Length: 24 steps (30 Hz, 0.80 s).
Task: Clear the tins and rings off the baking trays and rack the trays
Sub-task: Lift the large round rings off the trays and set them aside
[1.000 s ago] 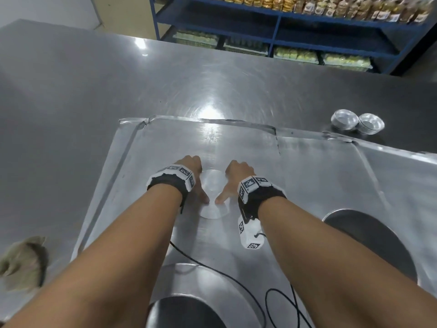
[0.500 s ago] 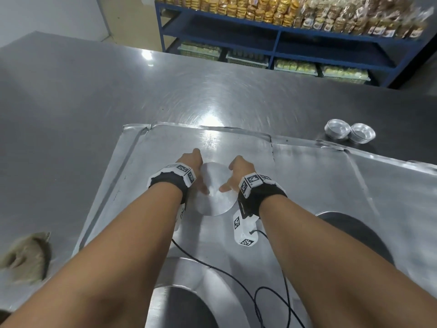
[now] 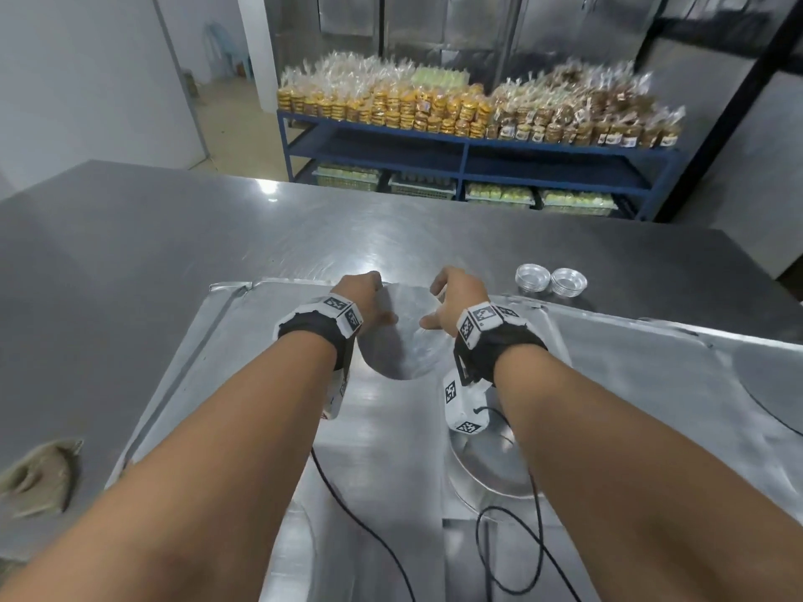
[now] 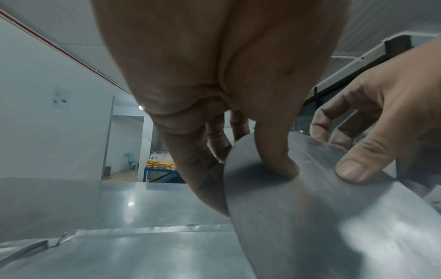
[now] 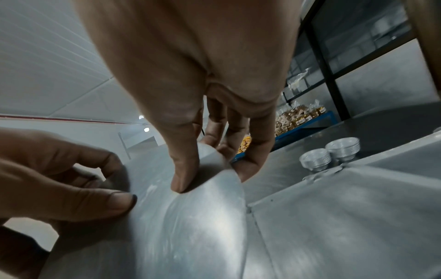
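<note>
A thin round metal tin [image 3: 402, 341] is held tilted above the left baking tray [image 3: 243, 362], far edge raised. My left hand [image 3: 369, 302] pinches its left rim, thumb on top and fingers underneath, as the left wrist view shows [image 4: 274, 162]. My right hand [image 3: 447, 304] pinches the right rim the same way [image 5: 186, 169]. A second baking tray [image 3: 652, 362] lies alongside on the right. Two stacks of small fluted tins [image 3: 549, 280] stand on the table just beyond the trays.
Another round tin [image 3: 491, 467] lies on the tray under my right wrist, and round shapes show at the bottom [image 3: 300, 549] and far right [image 3: 773, 384]. A rag [image 3: 39, 475] lies on the steel table at the left. A blue shelf [image 3: 465, 145] of bagged goods stands behind.
Both hands have raised the round tin off the tray and carried it away from me, tilting its far edge up. The head view has lifted toward the shelf.
</note>
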Available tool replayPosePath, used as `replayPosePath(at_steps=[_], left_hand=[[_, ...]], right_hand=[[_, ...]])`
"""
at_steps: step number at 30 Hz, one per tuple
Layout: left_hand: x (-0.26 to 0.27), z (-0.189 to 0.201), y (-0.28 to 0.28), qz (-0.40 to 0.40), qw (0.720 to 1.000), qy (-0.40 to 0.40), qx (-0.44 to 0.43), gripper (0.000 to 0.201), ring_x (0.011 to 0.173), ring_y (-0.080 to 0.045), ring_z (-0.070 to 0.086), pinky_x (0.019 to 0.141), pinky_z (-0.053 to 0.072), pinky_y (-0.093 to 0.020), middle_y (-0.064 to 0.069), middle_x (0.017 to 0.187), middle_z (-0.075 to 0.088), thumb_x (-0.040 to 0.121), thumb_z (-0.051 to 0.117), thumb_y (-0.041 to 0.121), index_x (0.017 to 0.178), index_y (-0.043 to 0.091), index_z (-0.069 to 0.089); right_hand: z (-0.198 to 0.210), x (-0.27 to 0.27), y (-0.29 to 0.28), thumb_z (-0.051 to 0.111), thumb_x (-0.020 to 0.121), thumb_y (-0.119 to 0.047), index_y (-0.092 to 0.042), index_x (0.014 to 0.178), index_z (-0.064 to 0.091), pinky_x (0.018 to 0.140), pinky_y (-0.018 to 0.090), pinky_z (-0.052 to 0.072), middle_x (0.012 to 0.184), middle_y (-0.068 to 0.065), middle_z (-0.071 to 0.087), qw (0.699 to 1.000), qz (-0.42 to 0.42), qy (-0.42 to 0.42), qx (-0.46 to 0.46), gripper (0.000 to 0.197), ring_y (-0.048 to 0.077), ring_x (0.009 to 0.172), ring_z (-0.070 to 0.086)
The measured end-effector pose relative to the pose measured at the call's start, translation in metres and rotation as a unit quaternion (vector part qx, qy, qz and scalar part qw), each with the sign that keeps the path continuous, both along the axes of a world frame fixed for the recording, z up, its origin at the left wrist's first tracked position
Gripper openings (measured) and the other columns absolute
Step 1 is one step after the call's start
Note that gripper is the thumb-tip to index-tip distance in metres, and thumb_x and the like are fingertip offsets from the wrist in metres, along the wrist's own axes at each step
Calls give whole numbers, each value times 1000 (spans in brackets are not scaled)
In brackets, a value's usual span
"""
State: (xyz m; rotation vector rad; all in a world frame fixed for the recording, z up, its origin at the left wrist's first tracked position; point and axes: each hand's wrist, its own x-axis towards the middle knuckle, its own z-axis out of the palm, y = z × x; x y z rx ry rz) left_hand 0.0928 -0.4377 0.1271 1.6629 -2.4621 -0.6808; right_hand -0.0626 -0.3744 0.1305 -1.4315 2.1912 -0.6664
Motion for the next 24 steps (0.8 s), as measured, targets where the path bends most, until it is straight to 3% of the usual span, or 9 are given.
replayPosePath(at_steps=[4,7,10,14,16,18,21,24], left_hand=[[-34,15,33,-11,999,36,0,41,95,-29,62,73,51,-33,-10,111,62,81,77,36,110,16,57],[-56,18,58,-30,998,55,18,34,90,-30,66,68,61,-40,-10,105,62,80,80,32,102,18,58],[-73,14,82,-46,997,55,29,30,86,-29,67,60,62,-39,-8,104,61,83,77,30,104,17,61],[-89,4,105,-84,996,21,-3,27,99,-28,65,79,57,-31,-11,112,66,93,64,28,112,10,68],[-93,-2,115,-79,997,9,9,25,95,-29,68,84,56,-31,-13,108,69,94,60,24,108,6,71],[-95,-9,124,-70,997,-9,24,23,88,-29,70,83,58,-33,-15,102,72,93,60,19,101,4,74],[-95,-19,135,-61,997,-23,30,22,83,-26,68,78,57,-28,-14,100,73,90,60,12,102,5,76],[-93,-30,145,-68,997,-33,25,30,94,-27,67,78,53,-26,-13,108,71,87,55,2,108,8,75]], right_hand=[[17,-38,40,92,65,-17,-19,97,58,73,28,50,110,5,61,1000,-7,13,0,46,20,88,61],[22,-63,67,92,64,-15,-19,94,60,74,34,56,107,6,62,1000,-8,17,15,44,23,89,66],[23,-83,89,91,65,-12,-17,92,62,70,38,60,99,4,66,999,-2,21,32,40,19,75,66],[16,-104,115,89,69,-10,-15,93,66,69,35,58,97,3,68,998,3,19,59,34,13,61,59],[9,-110,126,88,70,-8,-13,94,69,66,31,58,94,4,69,998,6,13,64,30,13,60,60],[0,-113,134,88,69,-6,-12,91,72,65,30,60,89,4,70,997,10,9,71,28,14,61,63],[-16,-112,142,90,64,-3,-15,80,72,71,41,63,83,5,72,997,10,-8,77,26,21,70,72],[-29,-109,149,89,63,-1,-16,74,72,70,42,63,82,8,72,996,17,-17,84,25,25,70,74]])
